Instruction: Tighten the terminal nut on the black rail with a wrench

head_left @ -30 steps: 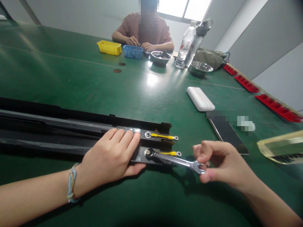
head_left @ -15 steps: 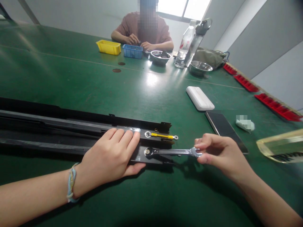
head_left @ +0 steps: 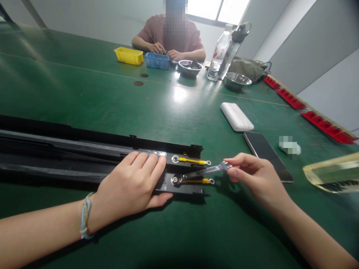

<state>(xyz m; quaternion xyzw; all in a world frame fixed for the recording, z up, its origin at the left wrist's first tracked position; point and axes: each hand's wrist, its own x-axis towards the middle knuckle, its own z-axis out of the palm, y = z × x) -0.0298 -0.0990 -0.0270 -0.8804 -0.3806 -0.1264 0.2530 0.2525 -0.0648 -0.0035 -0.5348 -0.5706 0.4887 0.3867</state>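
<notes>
"Which way's the shiny silver wrench (head_left: 203,172)?"
"Ring end on the nearer long black channel (head_left: 67,171), long axis slanting toward the right edge of the green tabletop (head_left: 92,99). The right hand (head_left: 254,175) pinches its open end; the left hand (head_left: 133,183) grips the channel."
"Moved?"
"Swung toward the far edge."

One silver metal wrench (head_left: 200,172). Two yellow-sleeved, ring-ended leads (head_left: 193,161). Two shiny steel bowls (head_left: 189,73). Two tall transparent bottles (head_left: 214,71). One yellow rectangular plastic bin (head_left: 129,58), one blue rectangular plastic bin (head_left: 157,63). Three red compartmented trays (head_left: 327,127). One white rounded block (head_left: 237,117). One flat dark phone (head_left: 266,153). Two round tabletop holes (head_left: 138,83). Long black metal channels (head_left: 98,137): count unclear.
</notes>
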